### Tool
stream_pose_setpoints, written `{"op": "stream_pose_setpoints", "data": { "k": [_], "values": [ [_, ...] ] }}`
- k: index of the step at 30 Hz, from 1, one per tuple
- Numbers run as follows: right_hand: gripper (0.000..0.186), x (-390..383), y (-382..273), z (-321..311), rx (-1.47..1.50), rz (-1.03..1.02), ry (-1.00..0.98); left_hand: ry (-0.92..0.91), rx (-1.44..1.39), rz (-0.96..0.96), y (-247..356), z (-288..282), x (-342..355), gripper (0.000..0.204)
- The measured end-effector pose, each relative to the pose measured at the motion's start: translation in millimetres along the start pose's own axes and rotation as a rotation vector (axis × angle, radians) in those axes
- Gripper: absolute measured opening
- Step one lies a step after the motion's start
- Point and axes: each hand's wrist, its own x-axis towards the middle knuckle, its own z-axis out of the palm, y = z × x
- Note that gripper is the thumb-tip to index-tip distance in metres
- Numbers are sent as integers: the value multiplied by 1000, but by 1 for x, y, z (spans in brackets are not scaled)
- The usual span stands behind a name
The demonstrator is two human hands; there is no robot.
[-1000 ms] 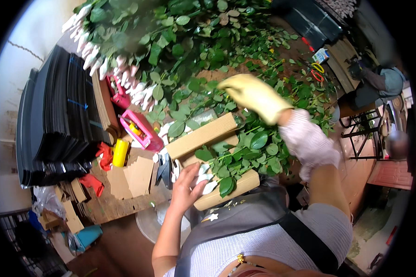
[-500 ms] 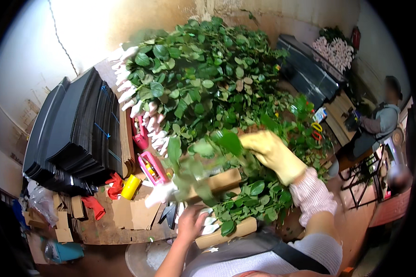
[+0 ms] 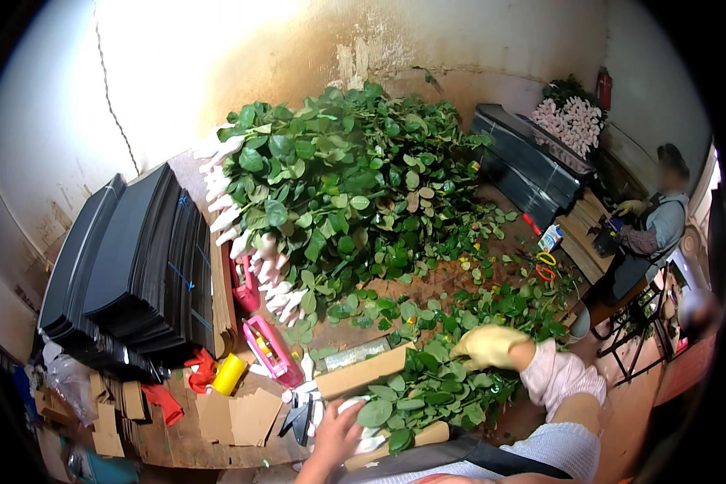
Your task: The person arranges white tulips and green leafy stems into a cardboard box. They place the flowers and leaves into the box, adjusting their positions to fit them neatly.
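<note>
My bare left hand (image 3: pixel 339 429) has its fingers curled on white-sleeved flower heads (image 3: pixel 371 444) at the near end of a leafy stem bundle (image 3: pixel 440 387). This bundle lies between a long cardboard piece (image 3: pixel 361 369) and a cardboard roll (image 3: pixel 423 437). My right hand (image 3: pixel 486 347), in a yellow rubber glove, is over the bundle's right part, fingers bent into the leaves; what they hold is hidden. A big pile of leafy stems (image 3: pixel 339 185) with white-covered heads lies behind. Pink tools (image 3: pixel 270 351) and black scissors (image 3: pixel 297 415) lie left of the bundle.
Stacks of black sheets (image 3: pixel 137 266), a yellow roll (image 3: pixel 230 373), red gloves (image 3: pixel 161 403) and cardboard scraps (image 3: pixel 238 415) cover the table's left. Coloured scissors (image 3: pixel 546 266) lie right. A co-worker (image 3: pixel 661 226) works at a board (image 3: pixel 585 230) on the right, near black stacks (image 3: pixel 524 165).
A stem that was raised in my gloved right hand has come down onto the near bundle, and the glove is lower now. The view has tilted up, showing more wall.
</note>
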Motion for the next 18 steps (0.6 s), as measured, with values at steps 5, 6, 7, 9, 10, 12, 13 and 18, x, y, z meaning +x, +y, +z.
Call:
{"op": "stream_pose_setpoints", "data": {
  "k": [5, 6, 7, 9, 10, 12, 13, 18],
  "values": [
    [51, 116, 16, -154, 7, -262, 478, -106, -30, -98, 3, -9, -6, 61],
    [50, 141, 12, -187, 54, -193, 632, -100, -14, -79, 1, -8, -5, 61],
    [49, 183, 46, -207, -100, -162, 889, -181, -47, -74, 0, -3, -2, 61],
    [52, 234, 64, -252, -83, 57, 1073, -153, -59, 6, -15, 6, -2, 61],
    [53, 248, 56, -269, -68, 202, 981, -164, -49, -21, -12, 4, -3, 61],
    [57, 269, 65, -278, -43, 400, 883, -201, -34, -48, -2, -2, 1, 61],
    [48, 281, 58, -265, -44, 350, 1040, -194, -41, -50, -2, -3, 1, 61],
    [24, 239, 36, -221, -34, 141, 1000, -48, 19, -28, -1, 2, -7, 57]
  ]
}}
